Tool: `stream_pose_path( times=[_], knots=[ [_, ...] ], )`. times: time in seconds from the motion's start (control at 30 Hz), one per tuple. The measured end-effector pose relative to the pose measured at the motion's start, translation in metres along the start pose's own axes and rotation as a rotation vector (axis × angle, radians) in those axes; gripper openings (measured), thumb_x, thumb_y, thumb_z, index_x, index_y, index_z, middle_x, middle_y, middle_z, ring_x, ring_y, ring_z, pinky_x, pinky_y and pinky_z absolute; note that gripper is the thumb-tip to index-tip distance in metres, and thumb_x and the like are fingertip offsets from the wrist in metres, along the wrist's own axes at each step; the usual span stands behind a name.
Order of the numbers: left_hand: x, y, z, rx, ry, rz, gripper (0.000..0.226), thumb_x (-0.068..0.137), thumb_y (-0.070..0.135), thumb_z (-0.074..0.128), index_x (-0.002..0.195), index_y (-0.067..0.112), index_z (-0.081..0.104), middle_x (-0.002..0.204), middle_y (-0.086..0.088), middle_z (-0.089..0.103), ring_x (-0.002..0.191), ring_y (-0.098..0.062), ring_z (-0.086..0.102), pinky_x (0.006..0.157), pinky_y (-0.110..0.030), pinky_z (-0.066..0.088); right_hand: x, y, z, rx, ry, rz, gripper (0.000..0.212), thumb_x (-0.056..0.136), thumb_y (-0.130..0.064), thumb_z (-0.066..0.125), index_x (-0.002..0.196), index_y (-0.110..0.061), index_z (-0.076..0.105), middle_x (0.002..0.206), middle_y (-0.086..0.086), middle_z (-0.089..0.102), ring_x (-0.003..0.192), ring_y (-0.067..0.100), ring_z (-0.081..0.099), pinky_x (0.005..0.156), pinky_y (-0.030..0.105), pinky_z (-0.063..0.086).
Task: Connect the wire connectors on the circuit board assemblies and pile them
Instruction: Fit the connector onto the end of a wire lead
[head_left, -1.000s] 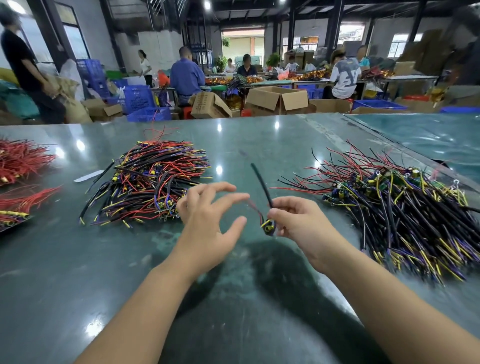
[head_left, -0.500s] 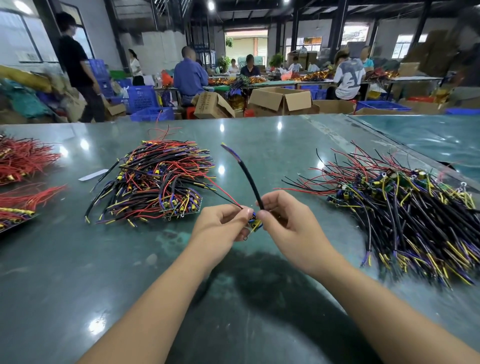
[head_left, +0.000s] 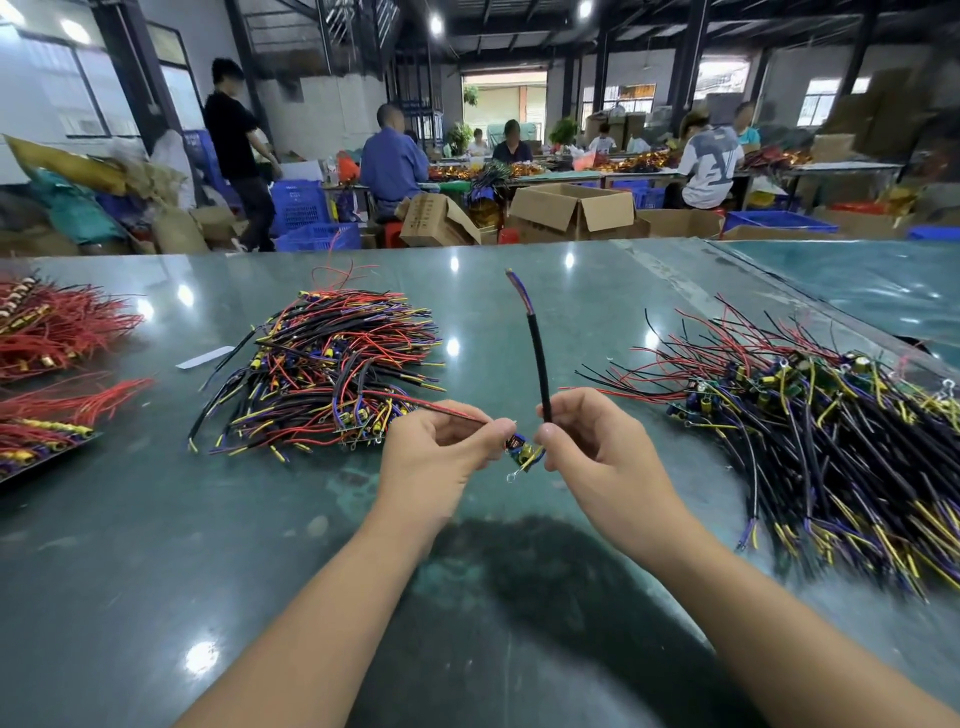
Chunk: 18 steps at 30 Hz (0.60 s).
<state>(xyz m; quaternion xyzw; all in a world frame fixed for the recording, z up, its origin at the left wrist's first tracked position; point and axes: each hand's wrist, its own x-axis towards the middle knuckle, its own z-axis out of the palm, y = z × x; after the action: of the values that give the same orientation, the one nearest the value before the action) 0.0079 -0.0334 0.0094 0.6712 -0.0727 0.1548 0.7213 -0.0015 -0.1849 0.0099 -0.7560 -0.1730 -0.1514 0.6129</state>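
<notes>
Between my hands hangs one small circuit board assembly (head_left: 524, 451) with yellow and blue parts and a ring terminal below it. My left hand (head_left: 441, 447) pinches its thin red wire (head_left: 457, 413), which runs up to the left. My right hand (head_left: 592, 447) grips its black sleeved cable (head_left: 537, 358), which stands upright with purple ends at the top. A pile of assemblies (head_left: 332, 369) lies behind my left hand. A larger heap of assemblies (head_left: 810, 436) spreads to the right of my right hand.
The work goes on over a glossy green table (head_left: 260, 545). Bundles of red wires (head_left: 57, 332) lie at its left edge and a white strip (head_left: 205, 357) beside the left pile. Cardboard boxes (head_left: 571, 213), blue crates and seated people fill the room beyond.
My left hand closed in from an open reach and took hold of the red wire. Both hands rose slightly, and the black cable swung upright.
</notes>
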Motion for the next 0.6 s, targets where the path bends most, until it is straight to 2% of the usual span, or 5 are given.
stream_pose_path(
  times=[0.2, 0.33, 0.37, 0.5, 0.6],
  knots=[
    [0.0012, 0.0016, -0.0028, -0.107, -0.012, 0.014, 0.013, 0.082, 0.007, 0.068, 0.077, 0.013, 0.059, 0.059, 0.006, 0.063, 0.054, -0.005, 0.056, 0.055, -0.016, 0.048, -0.0003, -0.0041, 0.0008, 0.033, -0.003, 0.001, 0.018, 0.091, -0.007, 0.057, 0.087, -0.024, 0.056, 0.072, -0.019, 0.060, 0.055, 0.010, 0.058, 0.064, 0.041, 0.050],
    [0.0002, 0.0019, -0.0017, -0.102, -0.021, 0.010, 0.015, 0.083, 0.010, 0.068, 0.077, 0.018, 0.056, 0.059, 0.008, 0.061, 0.058, -0.003, 0.057, 0.056, -0.015, 0.047, -0.0007, -0.0042, 0.0012, 0.071, -0.001, 0.015, 0.017, 0.091, -0.005, 0.056, 0.086, -0.021, 0.055, 0.071, -0.019, 0.059, 0.055, 0.009, 0.062, 0.062, 0.027, 0.049],
    [0.0000, 0.0020, -0.0018, -0.109, -0.021, 0.007, 0.015, 0.083, 0.011, 0.067, 0.077, 0.017, 0.056, 0.060, 0.007, 0.061, 0.058, -0.004, 0.057, 0.057, -0.017, 0.047, -0.0005, -0.0041, 0.0013, 0.086, -0.006, 0.021, 0.017, 0.091, -0.004, 0.056, 0.085, -0.020, 0.055, 0.070, -0.017, 0.059, 0.055, 0.009, 0.062, 0.063, 0.027, 0.049],
    [0.0004, 0.0011, -0.0034, -0.141, 0.013, 0.010, 0.015, 0.087, 0.011, 0.064, 0.076, 0.016, 0.054, 0.059, 0.008, 0.060, 0.059, -0.005, 0.058, 0.061, -0.020, 0.047, -0.0017, -0.0020, 0.0025, 0.138, -0.087, 0.023, 0.010, 0.088, -0.008, 0.060, 0.081, -0.014, 0.055, 0.070, -0.009, 0.059, 0.058, 0.012, 0.064, 0.070, 0.042, 0.053],
    [0.0015, 0.0009, -0.0042, -0.141, 0.068, 0.036, 0.020, 0.087, 0.005, 0.063, 0.074, 0.014, 0.051, 0.056, 0.008, 0.059, 0.055, -0.006, 0.056, 0.057, -0.019, 0.049, -0.0025, 0.0009, 0.0046, 0.152, -0.129, 0.026, 0.008, 0.083, -0.018, 0.062, 0.076, -0.020, 0.057, 0.070, -0.005, 0.061, 0.062, 0.015, 0.066, 0.071, 0.037, 0.056]
  ],
)
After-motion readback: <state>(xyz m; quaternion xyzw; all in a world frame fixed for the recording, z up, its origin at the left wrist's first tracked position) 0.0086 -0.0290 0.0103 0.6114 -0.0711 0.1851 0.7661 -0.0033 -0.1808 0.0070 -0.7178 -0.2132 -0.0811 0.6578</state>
